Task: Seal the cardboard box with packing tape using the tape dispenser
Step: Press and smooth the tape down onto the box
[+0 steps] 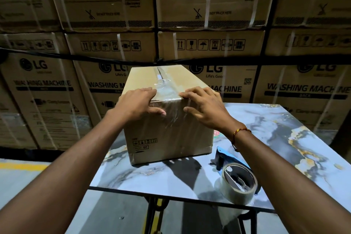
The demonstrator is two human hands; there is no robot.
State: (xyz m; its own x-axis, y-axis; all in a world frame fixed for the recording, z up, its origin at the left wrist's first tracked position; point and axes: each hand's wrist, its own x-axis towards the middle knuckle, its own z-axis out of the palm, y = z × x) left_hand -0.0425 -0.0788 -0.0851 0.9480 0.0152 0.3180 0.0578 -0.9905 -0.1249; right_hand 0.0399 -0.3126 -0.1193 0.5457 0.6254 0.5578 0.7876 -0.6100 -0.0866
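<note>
A brown cardboard box (167,135) stands on the marble-patterned table (275,123). Clear packing tape (165,89) runs along its top seam and folds down over the near face. My left hand (136,103) rests flat on the box's near top edge, left of the tape, thumb down on the front face. My right hand (203,104) presses the same edge to the right of the tape, fingers spread. Neither hand holds anything. The blue tape dispenser (236,176), with its roll of clear tape, lies on the table at the near right, under my right forearm.
A wall of stacked washing-machine cartons (209,24) rises close behind the table, with a black strap across it. The table's near edge (171,191) sits on a dark metal frame. Grey floor with a yellow line (20,165) lies to the left.
</note>
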